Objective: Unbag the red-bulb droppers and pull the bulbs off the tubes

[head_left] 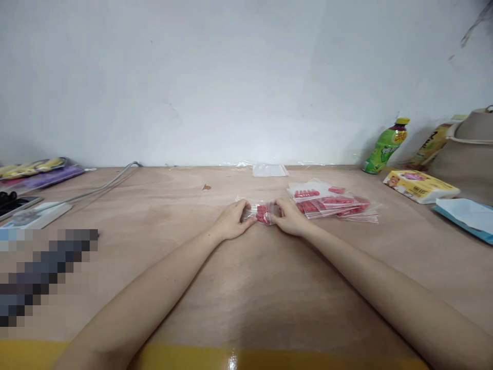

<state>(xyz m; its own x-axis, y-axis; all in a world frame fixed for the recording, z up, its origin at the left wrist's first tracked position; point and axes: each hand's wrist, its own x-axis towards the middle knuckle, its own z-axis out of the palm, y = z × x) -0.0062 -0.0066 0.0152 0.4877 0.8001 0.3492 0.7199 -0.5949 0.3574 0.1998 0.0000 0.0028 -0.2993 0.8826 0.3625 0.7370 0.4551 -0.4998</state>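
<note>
Between my two hands, a small clear plastic bag with red pieces inside rests on or just above the wooden table. My left hand pinches the bag's left end between thumb and fingers. At the opposite end, my right hand grips the bag the same way. What the red pieces are is too small to make out. Just right of my right hand lies a pile of similar clear bags holding red pieces.
Flat bags lie near the wall. To the right stand a green drink bottle, a yellow tissue pack, a blue-edged packet and a beige bag. At left are a power strip, its cable and purple packets.
</note>
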